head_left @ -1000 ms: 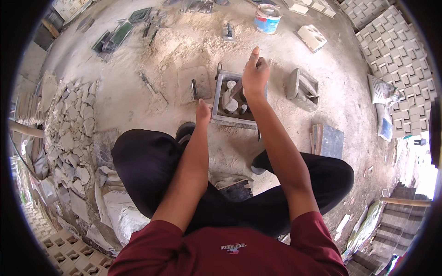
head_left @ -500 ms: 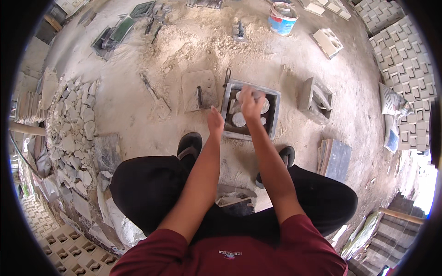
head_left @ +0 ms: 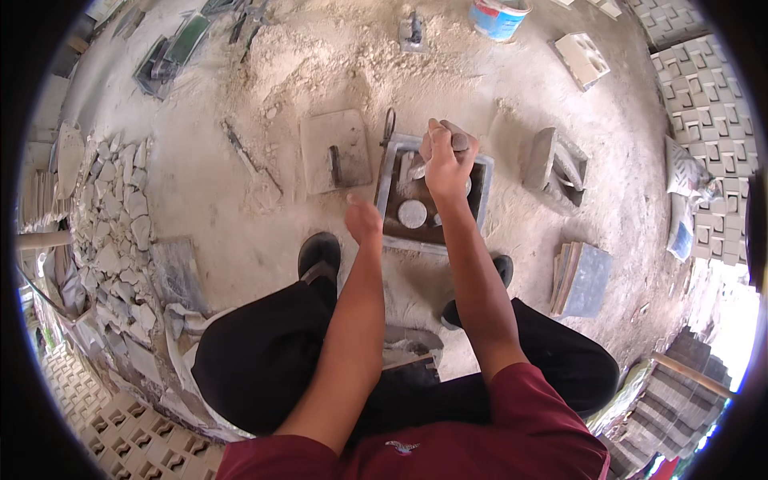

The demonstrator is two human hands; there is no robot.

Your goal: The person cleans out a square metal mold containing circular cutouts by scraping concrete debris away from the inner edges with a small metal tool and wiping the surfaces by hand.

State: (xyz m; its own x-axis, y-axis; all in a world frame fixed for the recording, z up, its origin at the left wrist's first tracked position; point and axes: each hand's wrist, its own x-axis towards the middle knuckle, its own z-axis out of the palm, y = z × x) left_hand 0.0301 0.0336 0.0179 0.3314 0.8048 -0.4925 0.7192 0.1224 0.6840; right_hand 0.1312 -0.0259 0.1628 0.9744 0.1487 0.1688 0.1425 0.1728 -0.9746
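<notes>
– Where do we find the person's right hand [head_left: 450, 166]?

– We see it above the grey, rectangular, metal-looking box [head_left: 385, 184], its fingers wrapped around a dark grey, rounded handle [head_left: 459, 142]; one end pokes out of the fist, and we cannot make out the rest

– And the left hand [head_left: 365, 222]?

– We have it just left of the box; its fingers look partly curled, but we cannot tell whether they hold anything

– What do we spot inside the box?

– A pale, flat, round disc [head_left: 412, 214] towards the near side, and other pale pieces partly hidden by the right hand

– And around it?

– To the left we see a square, dusty beige plate [head_left: 314, 148] with a black bar on it, then a long, thin, dust-coated tool [head_left: 253, 166]; to the right, a grey, trough-like block [head_left: 538, 164] and a stack of flat grey boards [head_left: 590, 280]

– Farther out?

– We see crumbly beige powder [head_left: 308, 44], a blue-and-white bucket [head_left: 496, 22] and, far left, broken pale slabs [head_left: 112, 220]
</notes>
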